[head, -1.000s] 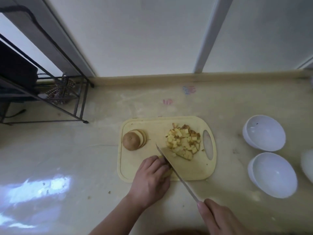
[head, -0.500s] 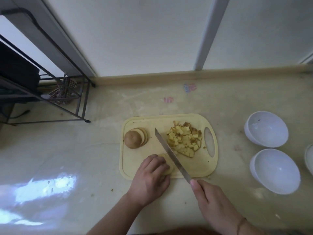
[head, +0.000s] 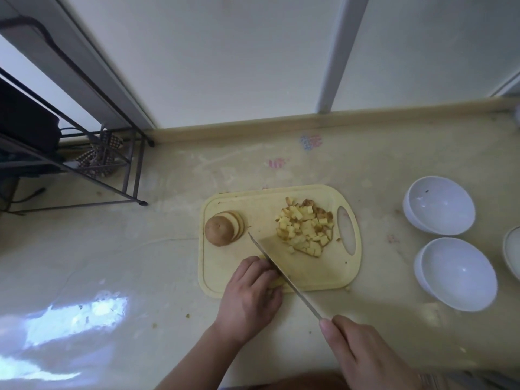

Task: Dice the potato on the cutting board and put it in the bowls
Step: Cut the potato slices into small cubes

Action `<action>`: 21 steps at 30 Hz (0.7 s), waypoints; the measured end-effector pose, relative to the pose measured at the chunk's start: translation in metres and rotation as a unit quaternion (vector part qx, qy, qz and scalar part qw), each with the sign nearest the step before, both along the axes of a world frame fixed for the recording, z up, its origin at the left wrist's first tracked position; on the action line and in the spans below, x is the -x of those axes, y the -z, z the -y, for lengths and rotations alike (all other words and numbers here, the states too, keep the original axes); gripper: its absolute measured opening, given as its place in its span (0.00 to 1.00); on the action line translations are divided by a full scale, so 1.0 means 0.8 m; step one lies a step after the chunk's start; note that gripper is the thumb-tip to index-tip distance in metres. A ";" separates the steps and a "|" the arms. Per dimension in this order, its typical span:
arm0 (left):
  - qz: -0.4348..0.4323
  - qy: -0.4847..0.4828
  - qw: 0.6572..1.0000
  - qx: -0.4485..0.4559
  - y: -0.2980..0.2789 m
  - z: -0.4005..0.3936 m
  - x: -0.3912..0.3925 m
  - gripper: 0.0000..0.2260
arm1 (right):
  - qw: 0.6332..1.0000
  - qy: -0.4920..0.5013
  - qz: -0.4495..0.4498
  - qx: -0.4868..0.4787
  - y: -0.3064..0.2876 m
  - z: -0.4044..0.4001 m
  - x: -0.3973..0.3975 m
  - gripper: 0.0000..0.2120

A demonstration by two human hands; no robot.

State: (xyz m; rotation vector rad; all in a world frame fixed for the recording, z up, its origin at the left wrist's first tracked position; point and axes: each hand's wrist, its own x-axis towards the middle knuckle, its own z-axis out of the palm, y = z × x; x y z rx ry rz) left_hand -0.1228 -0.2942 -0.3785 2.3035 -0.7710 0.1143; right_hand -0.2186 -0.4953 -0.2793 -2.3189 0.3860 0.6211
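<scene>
Head camera looks down on a big pale counter (head: 107,249) with a shiny patch of light on its left side. A black metal rack (head: 92,170) stands at the back left. A yellow cutting board (head: 332,274) lies in the middle of the counter, with its handle hole on the right. Two white bowls sit to the right of the board and apart from it: the far bowl (head: 439,205) and the near bowl (head: 455,273). Both look empty, but for a small dark speck in the far one. The edge of one more white dish (head: 513,251) peeks in at the right side. The right hand (head: 363,353) is closed around the handle of a knife (head: 281,271), low in the picture. The long blade slants up and left across the board, with its tip near the potato end. The left hand (head: 250,296) is curled, fingers down on the near edge of the board, right against the blade. What it presses on is hidden. A pile of diced potato (head: 305,230) lies on the right part of the board. The brown potato end (head: 219,230) with a few round slices leaning on it sits at the left part.
</scene>
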 end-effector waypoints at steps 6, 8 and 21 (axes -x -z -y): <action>0.001 -0.003 1.000 0.008 0.000 0.001 -0.001 0.10 | 0.999 -0.028 -0.039 0.010 -0.005 -0.008 -0.006 0.27; 0.007 0.000 1.000 0.011 -0.001 0.001 -0.001 0.10 | 0.999 -0.045 -0.022 -0.010 0.012 -0.011 -0.014 0.33; 0.042 0.010 0.999 0.019 0.001 -0.007 0.002 0.04 | 0.998 -0.022 0.019 -0.061 0.014 0.001 -0.027 0.27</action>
